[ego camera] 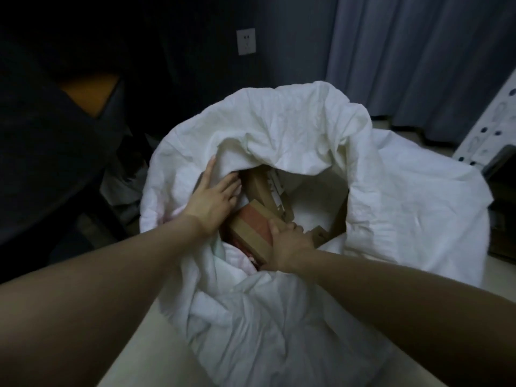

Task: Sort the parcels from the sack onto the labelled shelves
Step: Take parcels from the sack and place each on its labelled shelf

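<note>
Head view: the right hand [289, 243] curls round one brown box [251, 222] with a red band, at the near edge of the single white sack's [307, 129] mouth. The left hand [215, 199] presses straight fingers against the sack's left rim. A second box [258, 185] lies deeper inside. Folds and dim light hide how many more there are.

A crumpled white sack [279, 129] is stood open, its mouth folded back. A brown cardboard parcel [251, 227] with a reddish band is held tilted in the mouth by the right hand [287, 244], and more brown parcels [259, 185] are piled behind it.
</note>
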